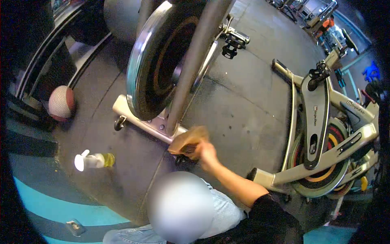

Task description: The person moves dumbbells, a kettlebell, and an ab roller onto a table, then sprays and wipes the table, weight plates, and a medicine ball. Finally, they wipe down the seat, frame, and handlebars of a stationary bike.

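Observation:
My right hand (206, 153) is closed on a tan-orange cloth (189, 140). It presses the cloth around the end of the pale floor bar (148, 129) of an exercise bike. The hand and cloth are slightly smeared by motion, and the cloth covers that bar end. Above them rises the bike's grey frame tube (187, 75), beside a large flywheel (138, 73) with a shiny rim. A spray bottle (94, 161) with a white head and yellowish contents is on the floor to the left. My left hand is out of view.
A second exercise bike (319, 122) stands at the right. A striped ball (61, 103) rests by dark equipment at the left. My jeans (229, 207) show below, near a blurred round patch. A small object (74, 227) lies at the lower left. A person (326, 25) is far back.

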Available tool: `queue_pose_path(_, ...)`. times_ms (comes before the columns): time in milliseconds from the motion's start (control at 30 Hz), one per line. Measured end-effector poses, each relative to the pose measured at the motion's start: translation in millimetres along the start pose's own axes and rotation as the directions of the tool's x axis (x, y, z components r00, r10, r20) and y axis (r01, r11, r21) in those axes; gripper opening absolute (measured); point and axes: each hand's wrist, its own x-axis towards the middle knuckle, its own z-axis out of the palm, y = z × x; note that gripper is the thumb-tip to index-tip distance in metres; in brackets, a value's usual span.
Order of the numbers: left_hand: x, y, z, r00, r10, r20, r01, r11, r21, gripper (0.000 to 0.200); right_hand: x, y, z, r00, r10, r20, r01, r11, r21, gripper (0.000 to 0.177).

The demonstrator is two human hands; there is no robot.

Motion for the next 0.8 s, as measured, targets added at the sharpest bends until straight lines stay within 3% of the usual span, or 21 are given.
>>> queue_pose_path(33,-5,10,0,1.000,0.010,-0.010,-0.010,1.000,0.002,0.022,-16,-23,-6,0.995,0.088,-0.044,-0.055,0.867,0.496,0.031)
queue_pose_path(67,-11,18,-1,0.999,-0.007,-0.052,0.008,1.000,0.014,0.022,-49,-78,-5,0.996,0.056,-0.067,-0.001,0.772,0.635,0.037)
queue_pose_path(100,-19,25,-3,0.993,-0.048,-0.109,0.052,0.998,0.037,0.022,-28,-74,-21,0.993,-0.115,-0.030,0.099,0.655,0.749,0.046)
queue_pose_path(167,-42,19,-18,0.890,-0.293,-0.350,0.339,0.938,0.077,0.025,-37,-137,-40,0.923,-0.383,0.033,0.221,0.599,0.770,0.054)
queue_pose_path(200,-52,11,-31,0.777,-0.425,-0.465,0.499,0.865,0.043,0.028,-34,-165,-37,0.825,-0.557,-0.095,0.440,0.527,0.727,0.054)
queue_pose_path(233,-50,5,-47,0.669,-0.515,-0.535,0.618,0.786,0.017,0.029,-28,-193,-32,0.755,-0.645,-0.116,0.495,0.446,0.746,0.050)
queue_pose_path(267,-46,-1,-61,0.543,-0.589,-0.599,0.722,0.691,-0.025,0.031,-13,-216,-27,0.654,-0.754,-0.058,0.598,0.469,0.650,0.050)
queue_pose_path(300,-39,-10,-73,0.495,-0.633,-0.595,0.769,0.638,-0.038,0.030,7,-242,-22,0.541,-0.841,0.021,0.698,0.463,0.547,0.050)
queue_pose_path(333,-34,-22,-81,0.444,-0.673,-0.591,0.811,0.582,-0.054,0.030,62,-254,-15,0.484,-0.873,-0.064,0.860,0.461,0.221,0.053)
queue_pose_path(433,-19,-67,-76,0.514,-0.600,-0.613,0.798,0.596,0.086,0.036,100,-254,55,0.465,-0.839,-0.283,0.881,0.470,0.055,0.055)
queue_pose_path(467,-9,-72,-73,0.529,-0.609,-0.591,0.806,0.579,0.123,0.041,70,-240,63,0.439,-0.838,-0.325,0.881,0.472,-0.025,0.054)
queue_pose_path(500,-5,-86,-67,0.564,-0.591,-0.577,0.783,0.605,0.145,0.044,53,-221,61,0.602,-0.766,-0.225,0.793,0.607,0.058,0.051)
queue_pose_path(567,0,-100,-58,0.645,-0.544,-0.536,0.736,0.632,0.244,0.052,22,-172,70,0.617,-0.781,-0.095,0.786,0.606,0.121,0.048)
queue_pose_path(600,2,-104,-57,0.644,-0.528,-0.553,0.728,0.645,0.231,0.052,14,-156,81,0.479,-0.874,-0.086,0.875,0.467,0.132,0.047)
queue_pose_path(633,4,-107,-57,0.648,-0.519,-0.557,0.722,0.651,0.234,0.054,6,-164,80,0.461,-0.885,-0.068,0.884,0.451,0.124,0.047)
queue_pose_path(667,6,-109,-58,0.655,-0.509,-0.558,0.714,0.658,0.238,0.056,-10,-177,74,0.204,-0.979,-0.021,0.978,0.205,-0.037,0.045)
queue_pose_path(733,14,-104,-61,0.668,-0.478,-0.570,0.697,0.670,0.255,0.057,-32,-220,63,-0.211,-0.969,0.132,0.948,-0.236,-0.215,0.043)
queue_pose_path(800,22,-95,-66,0.684,-0.452,-0.572,0.681,0.677,0.278,0.058,-48,-303,59,-0.334,-0.914,0.229,0.785,-0.405,-0.469,0.049)
